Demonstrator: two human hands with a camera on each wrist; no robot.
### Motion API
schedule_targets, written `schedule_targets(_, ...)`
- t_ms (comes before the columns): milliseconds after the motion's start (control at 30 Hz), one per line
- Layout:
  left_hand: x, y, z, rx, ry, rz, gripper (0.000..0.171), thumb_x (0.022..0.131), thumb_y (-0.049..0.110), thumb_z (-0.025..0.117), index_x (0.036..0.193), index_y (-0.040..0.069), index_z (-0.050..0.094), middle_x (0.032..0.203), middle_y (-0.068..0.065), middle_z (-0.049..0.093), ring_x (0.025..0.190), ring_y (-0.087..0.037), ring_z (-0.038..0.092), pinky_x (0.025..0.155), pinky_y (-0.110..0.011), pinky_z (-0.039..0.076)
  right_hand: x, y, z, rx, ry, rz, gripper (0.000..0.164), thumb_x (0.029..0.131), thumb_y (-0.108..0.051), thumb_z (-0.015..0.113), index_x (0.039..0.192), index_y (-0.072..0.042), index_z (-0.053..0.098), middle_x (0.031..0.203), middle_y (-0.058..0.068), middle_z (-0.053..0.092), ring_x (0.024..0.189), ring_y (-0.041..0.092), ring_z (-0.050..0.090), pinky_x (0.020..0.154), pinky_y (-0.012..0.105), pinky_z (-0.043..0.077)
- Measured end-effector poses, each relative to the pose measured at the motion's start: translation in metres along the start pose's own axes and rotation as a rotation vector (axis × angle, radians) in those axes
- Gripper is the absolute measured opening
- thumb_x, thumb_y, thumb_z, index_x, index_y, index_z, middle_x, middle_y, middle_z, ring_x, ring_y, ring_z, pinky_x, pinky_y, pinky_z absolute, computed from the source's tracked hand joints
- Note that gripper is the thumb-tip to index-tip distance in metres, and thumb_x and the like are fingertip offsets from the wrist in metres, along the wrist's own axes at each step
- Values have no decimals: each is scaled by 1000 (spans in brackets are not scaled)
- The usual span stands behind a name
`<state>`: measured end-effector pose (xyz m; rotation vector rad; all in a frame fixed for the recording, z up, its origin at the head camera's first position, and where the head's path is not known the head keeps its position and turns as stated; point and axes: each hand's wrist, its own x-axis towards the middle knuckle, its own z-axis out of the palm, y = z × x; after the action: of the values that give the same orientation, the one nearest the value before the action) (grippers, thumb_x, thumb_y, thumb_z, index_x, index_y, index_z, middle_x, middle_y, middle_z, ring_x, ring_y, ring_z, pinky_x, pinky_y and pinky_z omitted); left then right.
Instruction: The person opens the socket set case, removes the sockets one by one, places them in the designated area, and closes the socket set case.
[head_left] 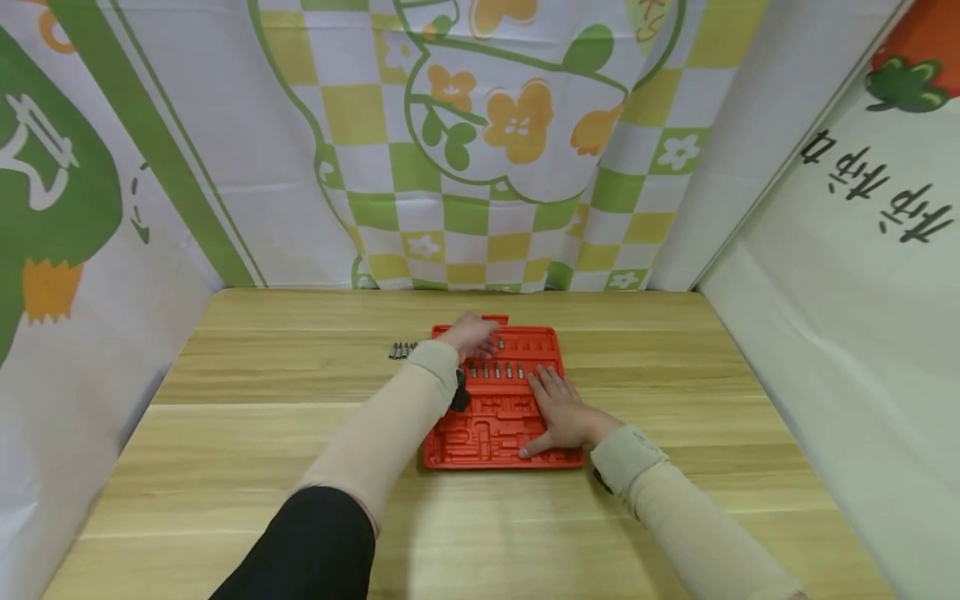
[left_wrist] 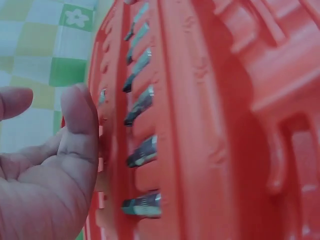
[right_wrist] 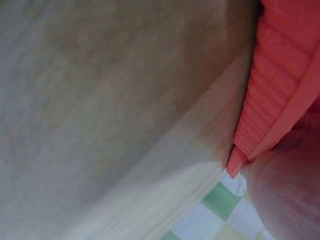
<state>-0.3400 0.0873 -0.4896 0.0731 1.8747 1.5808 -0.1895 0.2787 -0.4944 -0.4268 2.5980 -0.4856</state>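
A red plastic tool tray [head_left: 487,433] lies flat in the middle of the wooden table [head_left: 262,375]. A row of several short metal bits [head_left: 495,369] stands in slots across its upper half, seen close up in the left wrist view as bits [left_wrist: 142,105] in the tray [left_wrist: 210,125]. My left hand [head_left: 471,335] reaches to the tray's far left corner, its thumb [left_wrist: 80,125] against the far row of slots, with nothing seen in it. My right hand [head_left: 562,408] lies flat on the tray's right side, fingers straight. The right wrist view shows only the tray's edge [right_wrist: 270,100] and table [right_wrist: 100,100].
Several loose bits [head_left: 401,350] lie together on the table just left of the tray's far corner. Patterned cloth walls [head_left: 480,167] close in the table at the back and on both sides. Bare wood surrounds the tray.
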Motion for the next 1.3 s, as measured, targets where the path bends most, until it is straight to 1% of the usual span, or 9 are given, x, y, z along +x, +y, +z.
schedule_targets(133,3,-4,2,8,-35,-24,49,111,24,50,154,1,41,93,-11,62,68,-16,60,59,-27,53,0,-1,0,8,0,-2,129,82,-56,84,161,9,5,167,32,-4,153,48,-7,122,61,-1)
schedule_targets(200,5,-5,3,23,-41,-26,41,111,23,49,145,-1,50,89,-10,61,66,-16,59,57,-26,51,1,0,0,7,-1,1,129,82,-56,84,161,9,5,167,32,-4,153,48,-7,122,60,-1)
schedule_targets(367,-2,0,6,93,-34,-20,35,111,22,48,132,-4,58,85,-9,63,63,-14,56,57,-27,48,1,0,0,13,-1,4,129,82,-55,84,161,9,4,167,31,-5,153,47,-7,122,60,-2)
schedule_targets(533,-4,-1,5,163,-39,-13,34,110,20,46,101,-6,66,76,-8,62,59,-15,54,57,-28,46,2,-3,1,1,-2,-1,128,82,-54,84,161,9,5,167,32,-4,153,48,-6,122,60,-1)
schedule_targets(600,-1,-2,5,165,-41,-18,33,109,18,46,96,-5,65,76,-7,62,61,-15,56,56,-27,47,2,-3,1,6,-3,6,129,82,-55,84,161,9,5,167,31,-4,154,47,-7,122,60,-1)
schedule_targets(767,7,-4,5,188,-46,-14,31,110,23,48,105,-2,67,85,-9,66,67,-15,62,57,-26,51,1,-4,1,4,-7,23,128,83,-55,84,161,8,5,167,30,-5,154,46,-9,122,59,-2)
schedule_targets(1033,13,-5,6,261,-55,-41,33,110,26,50,120,-1,67,95,-14,69,68,-17,63,56,-26,51,-1,-4,2,23,-7,4,128,82,-53,85,160,10,6,166,33,-4,153,48,-7,121,61,-1)
schedule_targets(1200,16,-6,8,254,-26,-14,32,111,18,49,135,1,59,99,-14,65,68,-17,63,55,-27,49,-1,-5,1,10,3,7,128,82,-53,85,160,10,6,166,33,-3,153,48,-7,122,61,-1)
schedule_targets(1300,15,-5,11,251,8,18,24,110,12,47,130,4,58,95,-11,62,67,-18,60,53,-28,46,-1,-4,1,2,8,12,128,82,-53,85,161,9,6,166,32,-3,153,48,-7,122,61,-1)
